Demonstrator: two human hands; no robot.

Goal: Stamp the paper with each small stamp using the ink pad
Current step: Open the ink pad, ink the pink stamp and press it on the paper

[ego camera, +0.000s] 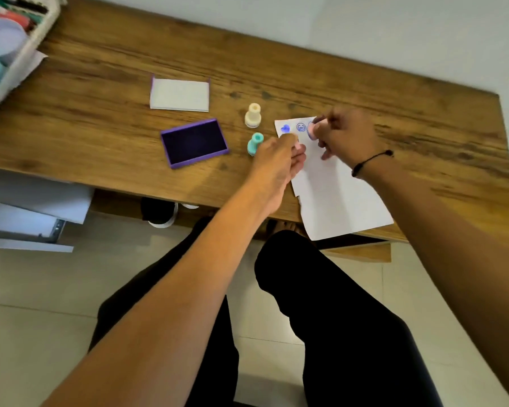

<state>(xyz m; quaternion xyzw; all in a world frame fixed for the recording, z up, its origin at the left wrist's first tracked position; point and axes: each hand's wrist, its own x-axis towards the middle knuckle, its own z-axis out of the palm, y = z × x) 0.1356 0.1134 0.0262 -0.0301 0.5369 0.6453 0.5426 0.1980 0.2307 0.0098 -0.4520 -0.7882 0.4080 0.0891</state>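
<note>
- The right hand is closed around a pink stamp, tilted at the far end of the paper; whether its face touches the sheet cannot be told.
- Just left of that grip, two blue prints show: a heart and a smiley.
- The left hand rests fingers on the paper's left edge, loosely curled, holding nothing visible.
- Beside the left hand stands a teal stamp; a cream stamp stands beyond it.
- Farther left lies the open ink pad, its lid behind it on the table.

Wooden desk, pale tiled floor
</note>
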